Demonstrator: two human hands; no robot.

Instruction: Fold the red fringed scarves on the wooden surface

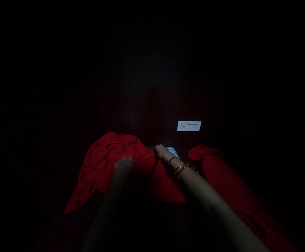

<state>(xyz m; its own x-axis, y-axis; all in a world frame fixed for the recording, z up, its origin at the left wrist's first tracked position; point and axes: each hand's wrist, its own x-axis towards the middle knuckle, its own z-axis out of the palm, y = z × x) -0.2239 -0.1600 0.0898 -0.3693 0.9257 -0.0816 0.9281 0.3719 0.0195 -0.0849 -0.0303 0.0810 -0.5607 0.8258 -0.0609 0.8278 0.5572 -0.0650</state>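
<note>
A rumpled red cloth (110, 150) spreads across the middle left of the head view, its kind of garment not clear in the dark. My left hand (124, 163) is closed on the cloth near its middle. Farther right, my right hand (161, 151) grips the same cloth, which is drawn taut between the two fists. Bracelets circle my right wrist. Just beyond that hand lies a phone (172, 151) with a lit screen, partly hidden by the hand and wrist. The fingertips of both hands are hidden.
A white socket plate (189, 126) is on the dark surface behind, right of centre. More red cloth (220, 175) lies to the right, beside my right forearm. Deep shadow hides the surroundings.
</note>
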